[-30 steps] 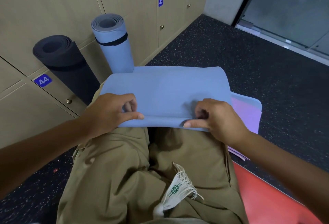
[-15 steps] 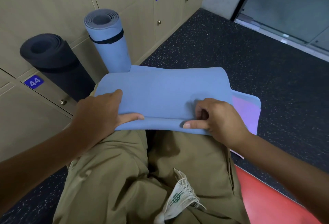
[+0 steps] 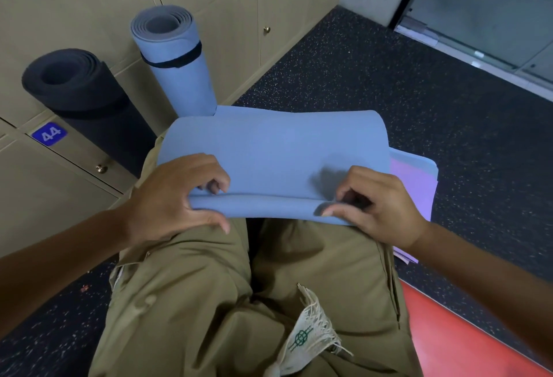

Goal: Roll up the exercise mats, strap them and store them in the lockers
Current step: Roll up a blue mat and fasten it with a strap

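Head view: blue mat [image 3: 278, 152] lies across the lap, near edge at the knees. Left hand [image 3: 176, 200], flat on top half a sec ago, now curls fingers over the edge w/ thumb under; right hand [image 3: 377, 206] pinches the same edge as before. First tight turn is forming (rolling barely begun). Strapped blue roll [image 3: 176, 62] and dark roll [image 3: 86, 92] stand vs. the lockers [image 3: 74, 2].

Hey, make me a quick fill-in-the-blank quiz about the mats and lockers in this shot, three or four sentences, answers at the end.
1. Both the left hand and the right hand grip the near edge of a ____ coloured mat on the lap.
2. The upright blue rolled mat has a ____ strap round it.
3. The dark rolled mat leans beside the locker label numbered ____.

Answers: blue; black; 44
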`<state>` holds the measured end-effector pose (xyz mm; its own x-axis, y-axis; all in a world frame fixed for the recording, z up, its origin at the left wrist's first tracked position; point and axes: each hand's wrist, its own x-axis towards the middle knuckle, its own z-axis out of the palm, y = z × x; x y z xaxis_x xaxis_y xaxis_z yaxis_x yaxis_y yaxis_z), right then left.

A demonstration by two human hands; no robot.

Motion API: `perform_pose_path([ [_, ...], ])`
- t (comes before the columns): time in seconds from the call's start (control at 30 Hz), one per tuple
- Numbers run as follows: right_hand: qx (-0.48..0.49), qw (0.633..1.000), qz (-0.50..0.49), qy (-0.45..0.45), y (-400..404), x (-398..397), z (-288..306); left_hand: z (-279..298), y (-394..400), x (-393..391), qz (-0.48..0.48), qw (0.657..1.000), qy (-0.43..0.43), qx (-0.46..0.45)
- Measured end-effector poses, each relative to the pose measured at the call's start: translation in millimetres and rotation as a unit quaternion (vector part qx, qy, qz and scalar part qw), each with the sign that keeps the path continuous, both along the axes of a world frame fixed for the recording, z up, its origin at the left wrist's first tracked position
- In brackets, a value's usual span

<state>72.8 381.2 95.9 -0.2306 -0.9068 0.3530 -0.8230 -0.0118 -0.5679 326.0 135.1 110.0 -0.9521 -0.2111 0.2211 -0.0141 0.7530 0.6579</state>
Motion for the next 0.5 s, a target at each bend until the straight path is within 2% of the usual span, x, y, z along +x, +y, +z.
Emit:
perform_pose_path([
  [0.1, -0.043, 0.993, 0.049, 0.098, 5, -2, -3, -2, -5, -2, -0.054, 0.997, -0.001, -0.05],
  [0.2, -0.045, 0.983, 0.089, 0.155, 2, -7, 0, 0, -9, -5, -0.066, 0.995, -0.023, -0.072],
  [0.33, -0.064, 0.978, 0.088, 0.178, -3, -9, 2, 3, -9, -6, -0.053, 0.994, -0.021, -0.091],
  [0.5, -0.034, 0.979, 0.081, 0.182, 0, -10, 5, 9, 0, -10, -0.013, 0.981, -0.034, -0.192],
])
